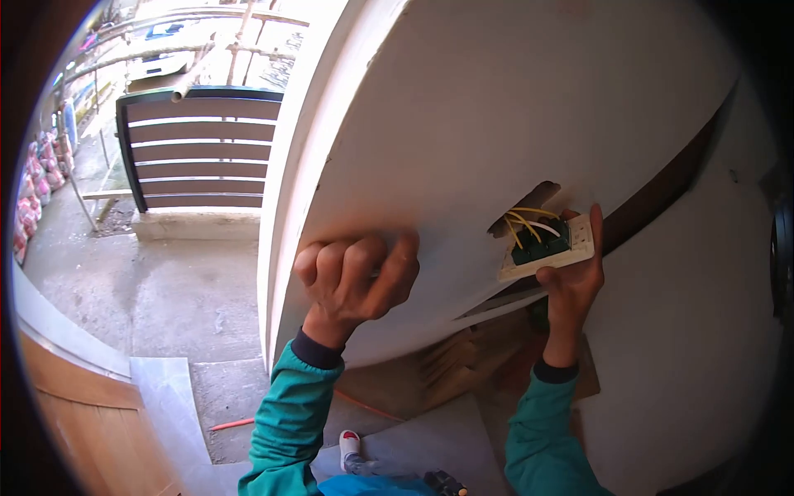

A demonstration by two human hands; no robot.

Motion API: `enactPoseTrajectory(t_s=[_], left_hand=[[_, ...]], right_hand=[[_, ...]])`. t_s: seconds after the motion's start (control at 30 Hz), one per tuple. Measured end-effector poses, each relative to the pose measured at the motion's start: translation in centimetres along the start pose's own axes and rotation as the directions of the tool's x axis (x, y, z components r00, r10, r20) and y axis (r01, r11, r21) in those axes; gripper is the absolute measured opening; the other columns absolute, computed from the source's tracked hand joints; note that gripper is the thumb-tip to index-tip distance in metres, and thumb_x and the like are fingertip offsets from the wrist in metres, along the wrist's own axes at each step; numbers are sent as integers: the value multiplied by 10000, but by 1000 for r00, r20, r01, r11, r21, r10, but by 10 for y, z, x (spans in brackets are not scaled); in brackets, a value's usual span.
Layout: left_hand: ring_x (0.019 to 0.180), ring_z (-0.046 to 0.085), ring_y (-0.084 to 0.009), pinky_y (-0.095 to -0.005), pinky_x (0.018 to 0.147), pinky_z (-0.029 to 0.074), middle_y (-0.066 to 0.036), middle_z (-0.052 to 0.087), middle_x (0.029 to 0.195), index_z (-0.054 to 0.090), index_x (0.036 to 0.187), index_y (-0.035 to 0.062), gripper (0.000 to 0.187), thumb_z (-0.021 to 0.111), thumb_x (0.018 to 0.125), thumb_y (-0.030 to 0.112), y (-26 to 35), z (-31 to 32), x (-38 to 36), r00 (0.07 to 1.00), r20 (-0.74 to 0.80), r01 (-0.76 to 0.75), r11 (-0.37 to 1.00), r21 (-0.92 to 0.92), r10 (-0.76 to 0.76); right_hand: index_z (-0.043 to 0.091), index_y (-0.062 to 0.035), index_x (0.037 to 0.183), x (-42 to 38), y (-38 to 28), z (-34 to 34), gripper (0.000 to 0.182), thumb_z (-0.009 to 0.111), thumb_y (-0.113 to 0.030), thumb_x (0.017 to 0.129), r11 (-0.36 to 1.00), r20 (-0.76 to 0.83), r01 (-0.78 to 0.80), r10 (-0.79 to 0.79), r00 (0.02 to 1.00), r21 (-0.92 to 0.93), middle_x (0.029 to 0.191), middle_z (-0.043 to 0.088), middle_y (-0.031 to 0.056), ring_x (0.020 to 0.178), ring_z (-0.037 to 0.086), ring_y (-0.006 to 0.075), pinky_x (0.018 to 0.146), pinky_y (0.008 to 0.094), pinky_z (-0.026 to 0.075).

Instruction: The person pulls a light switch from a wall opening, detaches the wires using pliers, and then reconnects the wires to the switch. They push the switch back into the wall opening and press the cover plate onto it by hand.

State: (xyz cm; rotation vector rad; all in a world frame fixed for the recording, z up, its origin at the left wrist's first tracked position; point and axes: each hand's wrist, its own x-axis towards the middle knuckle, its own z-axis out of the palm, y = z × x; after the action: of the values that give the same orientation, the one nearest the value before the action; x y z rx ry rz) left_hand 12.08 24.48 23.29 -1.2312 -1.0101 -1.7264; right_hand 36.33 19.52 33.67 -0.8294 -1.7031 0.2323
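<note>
My right hand [574,285] grips a white wall switch plate [589,240] along its edge, thumb below and fingers at the far side. The plate is tilted, so its dark green back [542,245] faces up. Yellow wires [517,219] and one white wire run from it into a rough wall opening [529,207]. Left of this, my left hand [357,277] is closed in a fist against the white wall [463,107]. Its curled fingers hide whatever may be inside.
At left, a doorway leads to concrete ground with a slatted gate panel [203,151]. A wooden door [91,413] stands at lower left. Brown cardboard [463,360] lies below the wall, and an orange rod [232,424] is on the floor.
</note>
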Motion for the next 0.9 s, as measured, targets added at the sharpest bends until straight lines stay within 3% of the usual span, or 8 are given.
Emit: enactPoseTrajectory(t_s=[0.17, 0.4, 0.5, 0.57, 0.6, 0.67, 0.8, 0.9], left_hand=[[752, 488, -122, -335, 752, 340, 58, 500, 804, 695, 934, 297, 200, 663, 748, 232, 3, -5, 1, 999, 34, -12, 1000, -5, 12], [725, 482, -126, -344, 771, 335, 63, 488, 775, 699, 921, 295, 191, 683, 747, 218, 3, -9, 5, 998, 54, -14, 1000, -15, 15], [667, 490, -122, -323, 710, 381, 47, 499, 740, 704, 962, 243, 209, 674, 765, 179, 8, -17, 25, 989, 146, 16, 999, -51, -8], [586, 572, -158, -319, 579, 447, 1, 563, 707, 695, 992, 169, 220, 639, 784, 125, 23, -21, 45, 883, 451, 110, 875, -472, 132], [586, 572, -158, -319, 579, 447, 1, 563, 707, 695, 992, 169, 220, 639, 784, 125, 33, -15, 51, 882, 452, 110, 877, -468, 131], [527, 607, -229, -348, 449, 444, -59, 615, 660, 692, 1040, 147, 280, 650, 771, 82, 52, 3, 67, 785, 600, 316, 730, -606, 158], [591, 657, -277, -367, 487, 481, -94, 670, 733, 677, 1070, 149, 290, 631, 788, 104, 58, 24, 85, 721, 659, 279, 782, -558, 213], [569, 652, -265, -364, 500, 491, -69, 674, 724, 675, 1094, 157, 304, 617, 799, 113, 59, 26, 90, 701, 663, 126, 870, -477, 263]], right_hand=[[200, 44, 1503, -4, -4, -3, 1126, 892, -315, 689, 1000, -35, -22, 21, 999, -22, 1413, 425, 213, 1274, 472, 278, 1072, 418, 405], [196, 50, 1504, -1, -3, -2, 1048, 858, -216, 736, 998, 26, -33, 31, 999, 61, 1421, 418, 241, 1293, 458, 290, 1081, 416, 387], [189, 55, 1505, 0, 1, -2, 1036, 849, -185, 743, 995, 34, -21, 18, 999, 98, 1419, 420, 239, 1294, 458, 292, 1083, 416, 381], [186, 57, 1504, 0, 3, 0, 1038, 850, -178, 742, 994, 37, -21, 17, 999, 108, 1418, 423, 234, 1293, 458, 293, 1084, 415, 378], [184, 59, 1504, 1, 3, 1, 1036, 849, -168, 743, 993, 38, -26, 21, 999, 113, 1419, 424, 228, 1293, 458, 291, 1082, 414, 379], [183, 62, 1504, 2, 4, 2, 1034, 848, -158, 743, 992, 39, -27, 23, 999, 121, 1420, 425, 222, 1293, 457, 290, 1080, 413, 380], [197, 60, 1501, 5, 5, 4, 1015, 846, -136, 746, 984, 62, -22, 11, 998, 176, 1401, 447, 207, 1279, 470, 285, 1052, 407, 412], [216, 52, 1499, 4, 6, 7, 998, 846, -134, 748, 984, 73, -10, -3, 997, 176, 1378, 465, 202, 1262, 487, 284, 1036, 405, 433]])
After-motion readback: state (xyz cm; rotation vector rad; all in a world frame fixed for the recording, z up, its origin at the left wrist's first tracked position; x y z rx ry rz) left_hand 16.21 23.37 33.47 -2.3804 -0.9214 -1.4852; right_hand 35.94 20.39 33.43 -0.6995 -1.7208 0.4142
